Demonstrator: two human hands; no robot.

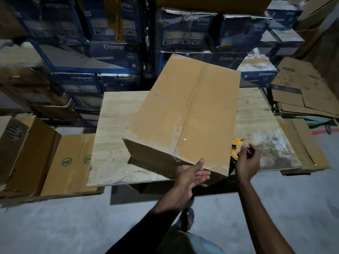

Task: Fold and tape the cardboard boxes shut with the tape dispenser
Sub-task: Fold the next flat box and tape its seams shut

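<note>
A large brown cardboard box lies closed and skewed on the pale wooden table, clear tape running along its centre seam. My left hand is flat and open against the box's near bottom edge, thumb on the top face. My right hand is at the box's near right corner and holds the yellow tape dispenser, which is mostly hidden behind the box and my fingers.
Blue Crompton cartons are stacked high behind the table. An open brown box and a flattened carton stand at the left. Flattened cardboard sheets are piled at the right. Grey concrete floor lies in front.
</note>
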